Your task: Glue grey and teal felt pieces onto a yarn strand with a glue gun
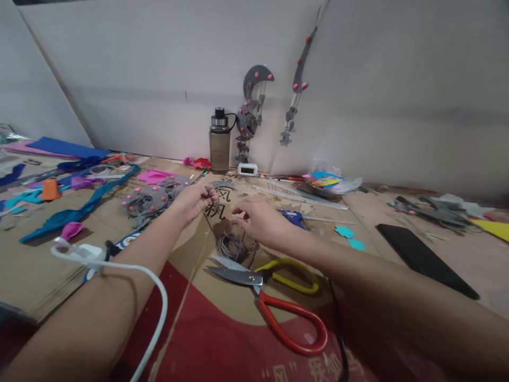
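My left hand (194,201) is closed around a small dark grey piece, mostly hidden by the fingers. From just below it a grey cord (210,227) runs down toward a loose coil of grey cord (230,246) on the cardboard. My right hand (256,220) hovers to the right, above the coil, its thumb and curled fingers slightly apart with nothing visible between them. Scissors (254,278) with one yellow and one red handle lie below the coil, blades apart. Beyond my left forearm sits a pile of grey felt shapes (153,201) with pink and orange pompoms.
A water bottle (220,143) and a small white digital clock (247,169) stand by the wall, where grey moon-shaped hangings (254,79) hang. A black phone (425,260) lies at right. Blue felt strips (79,212) cover the left side. A white cable (159,313) crosses my left forearm.
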{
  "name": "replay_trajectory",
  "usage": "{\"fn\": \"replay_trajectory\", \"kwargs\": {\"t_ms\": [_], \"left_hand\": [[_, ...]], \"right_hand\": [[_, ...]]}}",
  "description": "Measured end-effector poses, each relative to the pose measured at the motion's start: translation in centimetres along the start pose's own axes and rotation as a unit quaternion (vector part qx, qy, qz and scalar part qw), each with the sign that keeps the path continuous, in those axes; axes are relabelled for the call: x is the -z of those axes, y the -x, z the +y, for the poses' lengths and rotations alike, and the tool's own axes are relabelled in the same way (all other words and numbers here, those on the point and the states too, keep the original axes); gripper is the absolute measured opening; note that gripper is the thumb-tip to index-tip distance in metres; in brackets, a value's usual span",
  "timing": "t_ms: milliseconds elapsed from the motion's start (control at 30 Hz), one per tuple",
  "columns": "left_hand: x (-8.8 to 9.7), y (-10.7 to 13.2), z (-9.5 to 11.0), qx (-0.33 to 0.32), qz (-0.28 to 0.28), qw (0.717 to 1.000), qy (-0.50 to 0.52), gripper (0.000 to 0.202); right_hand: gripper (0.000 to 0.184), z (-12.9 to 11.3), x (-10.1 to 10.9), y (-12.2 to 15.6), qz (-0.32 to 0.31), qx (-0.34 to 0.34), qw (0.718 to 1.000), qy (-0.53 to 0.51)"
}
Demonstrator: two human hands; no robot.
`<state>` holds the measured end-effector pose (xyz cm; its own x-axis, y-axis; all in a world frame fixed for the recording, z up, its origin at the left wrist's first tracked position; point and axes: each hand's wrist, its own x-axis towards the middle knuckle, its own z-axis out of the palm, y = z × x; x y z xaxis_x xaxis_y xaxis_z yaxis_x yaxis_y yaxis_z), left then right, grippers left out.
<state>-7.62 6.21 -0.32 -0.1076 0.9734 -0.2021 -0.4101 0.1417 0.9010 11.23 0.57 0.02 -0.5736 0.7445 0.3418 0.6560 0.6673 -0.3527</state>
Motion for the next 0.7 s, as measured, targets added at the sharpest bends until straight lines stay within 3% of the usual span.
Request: {"fn": "replay_trajectory", "kwargs": {"t_ms": [167,333,433,600,700], "left_hand": [[0.0,0.5,-0.7,-0.029,0.003,0.994,-0.103,0.022],[-0.2,0.8,-1.6,-0.049,-0.067,0.963,-0.257,0.022],[-0.4,0.7,-2.7,-0.085,-0.101,0.933,-0.335,0.022],[-0.4,-0.1,-4.2,-0.219,-0.090,0.852,-0.467,0.025],[-0.1,-0.6,-4.3,-0.248,-0.085,0.828,-0.496,0.029]], "right_hand": [[0.016,-0.7,-0.8,1.6,0.019,-0.010,0.998,-0.055],[0.016,-1.3,-1.9,2.6,0.011,0.003,0.998,-0.069],[0.016,-1.2,-2.3,2.9,0.011,0.008,0.997,-0.070],[0.019,-1.2,-2.5,3.2,-0.008,-0.001,0.998,-0.057],[0.019,-1.3,-2.4,3.3,-0.018,-0.007,0.998,-0.058]]}}
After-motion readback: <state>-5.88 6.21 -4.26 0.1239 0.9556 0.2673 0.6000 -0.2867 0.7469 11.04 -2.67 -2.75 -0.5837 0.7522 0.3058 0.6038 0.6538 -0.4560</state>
